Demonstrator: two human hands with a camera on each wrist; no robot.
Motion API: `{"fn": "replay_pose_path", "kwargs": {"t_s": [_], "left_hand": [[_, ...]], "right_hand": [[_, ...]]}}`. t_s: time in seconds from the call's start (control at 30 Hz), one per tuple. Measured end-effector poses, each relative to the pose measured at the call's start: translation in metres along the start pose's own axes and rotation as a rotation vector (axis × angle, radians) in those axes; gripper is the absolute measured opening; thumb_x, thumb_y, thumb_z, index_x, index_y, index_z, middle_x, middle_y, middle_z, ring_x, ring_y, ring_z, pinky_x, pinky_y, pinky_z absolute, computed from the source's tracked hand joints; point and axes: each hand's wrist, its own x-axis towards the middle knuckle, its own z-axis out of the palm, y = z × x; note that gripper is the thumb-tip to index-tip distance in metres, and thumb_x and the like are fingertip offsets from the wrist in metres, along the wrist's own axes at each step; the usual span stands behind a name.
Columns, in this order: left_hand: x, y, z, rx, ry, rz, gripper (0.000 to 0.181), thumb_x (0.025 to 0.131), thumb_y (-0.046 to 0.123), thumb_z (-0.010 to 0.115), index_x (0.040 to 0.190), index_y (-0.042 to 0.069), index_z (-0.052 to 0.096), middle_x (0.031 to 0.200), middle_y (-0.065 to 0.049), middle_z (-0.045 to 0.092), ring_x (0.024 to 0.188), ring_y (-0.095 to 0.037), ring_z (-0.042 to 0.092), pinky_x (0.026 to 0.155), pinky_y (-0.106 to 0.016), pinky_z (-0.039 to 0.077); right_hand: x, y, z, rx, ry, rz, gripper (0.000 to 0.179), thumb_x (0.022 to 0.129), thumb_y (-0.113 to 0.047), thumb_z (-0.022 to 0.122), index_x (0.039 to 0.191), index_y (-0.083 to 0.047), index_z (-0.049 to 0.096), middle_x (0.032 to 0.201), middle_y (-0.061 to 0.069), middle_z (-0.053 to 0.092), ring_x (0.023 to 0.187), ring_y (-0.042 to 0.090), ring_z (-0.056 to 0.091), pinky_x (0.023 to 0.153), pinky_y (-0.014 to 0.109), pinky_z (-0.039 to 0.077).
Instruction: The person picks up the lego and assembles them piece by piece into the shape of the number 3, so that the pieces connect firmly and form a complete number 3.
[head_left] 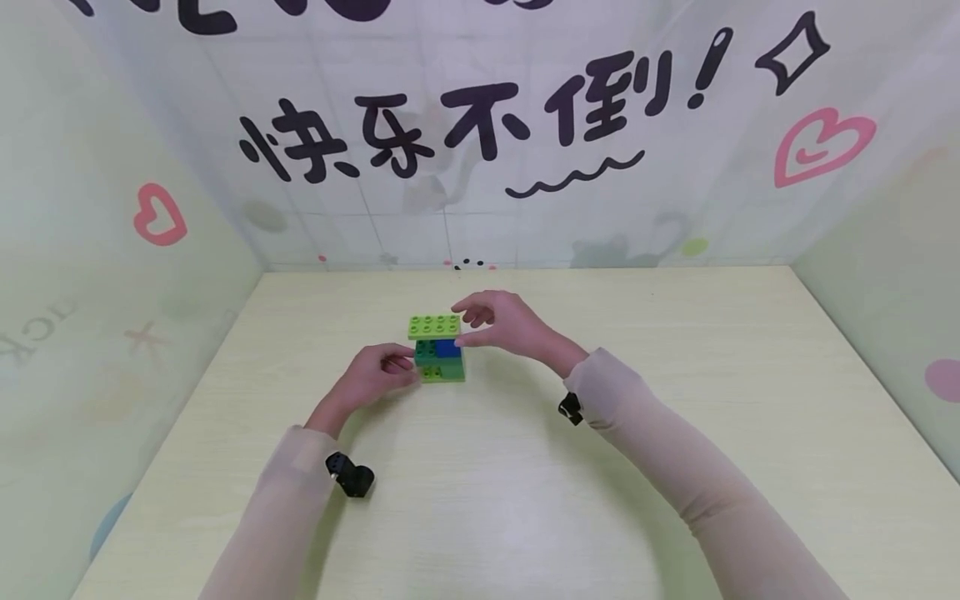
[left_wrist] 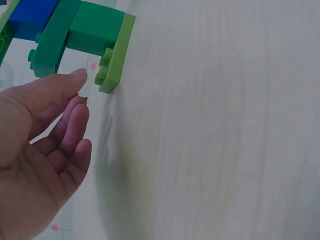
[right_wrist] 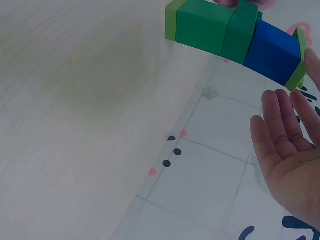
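Observation:
A stack of toy building bricks stands on the table: a lime base plate [left_wrist: 117,60], a green brick [right_wrist: 204,27], a darker green brick [left_wrist: 55,37] jutting left, a blue brick [right_wrist: 272,52], and a studded lime plate [head_left: 434,326] on top. My right hand [head_left: 504,323] has its thumb at the front edge of the top plate's right end and its index finger at the back edge, pinching it. At the stack's left side is my left hand [head_left: 375,371], fingers loosely bent and fingertips close beside the darker green brick's end.
The pale wooden table [head_left: 480,500] meets a printed cloth backdrop [head_left: 480,208] behind the stack, with cloth walls on both sides. Small black devices sit at each wrist, the left-hand device [head_left: 351,477] hanging close over the table.

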Motion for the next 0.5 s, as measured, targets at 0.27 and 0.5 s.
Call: {"fn": "replay_pose_path", "kwargs": {"t_s": [0.27, 0.5], "left_hand": [[-0.010, 0.001, -0.003, -0.067, 0.070, 0.012, 0.038, 0.083, 0.012, 0.069, 0.117, -0.002, 0.058, 0.102, -0.015, 0.061, 0.090, -0.024, 0.057, 0.077, -0.032, 0.047], [-0.018, 0.007, -0.003, -0.106, 0.143, 0.049, 0.036, 0.083, 0.010, 0.068, 0.116, -0.002, 0.059, 0.100, -0.014, 0.061, 0.088, -0.022, 0.060, 0.073, -0.025, 0.049]], "right_hand": [[-0.008, 0.011, 0.004, 0.013, 0.075, 0.027, 0.041, 0.079, -0.019, 0.074, 0.116, -0.005, 0.061, 0.099, 0.010, 0.064, 0.086, 0.015, 0.059, 0.078, 0.027, 0.047], [-0.014, 0.018, 0.011, 0.051, 0.085, 0.052, 0.039, 0.079, -0.018, 0.073, 0.114, -0.003, 0.062, 0.101, 0.012, 0.065, 0.085, 0.015, 0.061, 0.076, 0.026, 0.048]]}}
